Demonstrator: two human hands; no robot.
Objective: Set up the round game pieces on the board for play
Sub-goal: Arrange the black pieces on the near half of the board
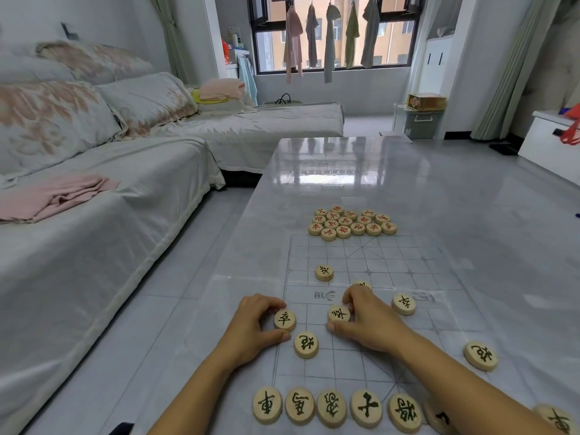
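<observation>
A thin clear grid board (386, 262) lies on the glossy table. My left hand (251, 328) pinches a black-lettered wooden disc (285, 319) at the board's left edge. My right hand (367, 321) pinches a second black-lettered disc (339, 313) between thumb and fingers, and its fingertips partly cover another disc (361, 284). Loose black discs lie at left (324, 272), right (404, 304), below my left hand (306, 344) and far right (480, 355). A row of black discs (332, 407) lines the near edge. Several red-lettered discs (351, 222) sit bunched beyond the far edge.
The grey table (408, 183) stretches far ahead and to the right of the board. A covered sofa (110, 183) with a pink cloth (56, 196) runs along the left, with a strip of floor between it and the table.
</observation>
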